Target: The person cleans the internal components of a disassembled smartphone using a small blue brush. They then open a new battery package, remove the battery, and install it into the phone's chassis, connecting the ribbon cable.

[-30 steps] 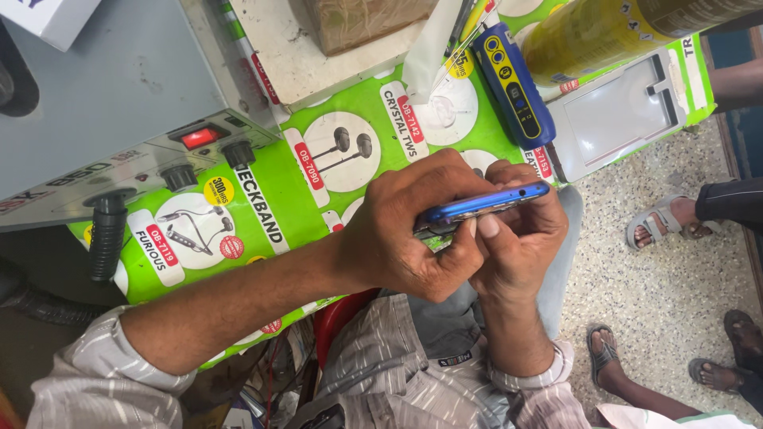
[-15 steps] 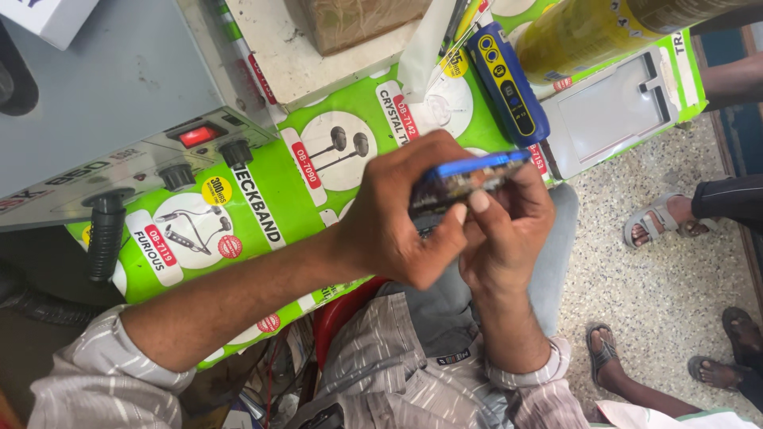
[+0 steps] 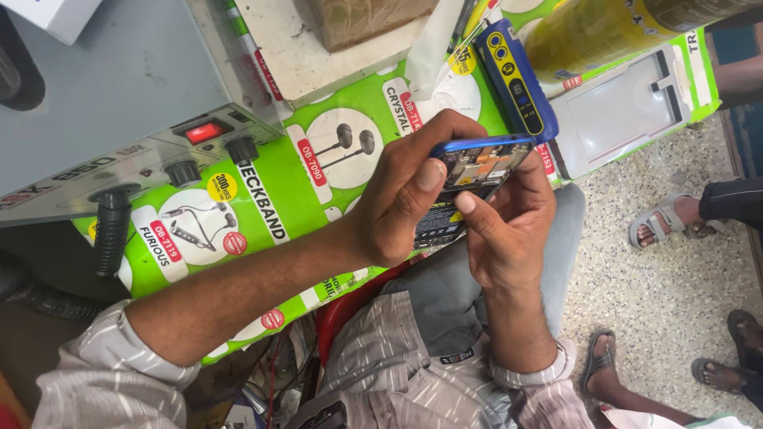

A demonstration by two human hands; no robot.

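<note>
I hold an opened phone (image 3: 469, 179) with a blue frame in both hands, at the centre of the frame, above my lap. My left hand (image 3: 405, 199) wraps around its left side, fingers curled over the top edge and the thumb pressed on the exposed inner parts. My right hand (image 3: 509, 226) cradles it from the right and underneath, the thumb tip lying on the open face just beside my left thumb. Both hands are closed on the phone, which is tilted with its open side toward me.

Behind the phone, the table (image 3: 278, 199) is covered in green sheet printed with pictures of earphones. A grey box with a red switch (image 3: 205, 132) and black knobs sits in the upper left. A blue and yellow gadget (image 3: 518, 79) lies just above the phone, and a clear plastic tray (image 3: 620, 111) is in the upper right. Sandalled feet (image 3: 660, 222) of other people stand on the speckled floor at the right.
</note>
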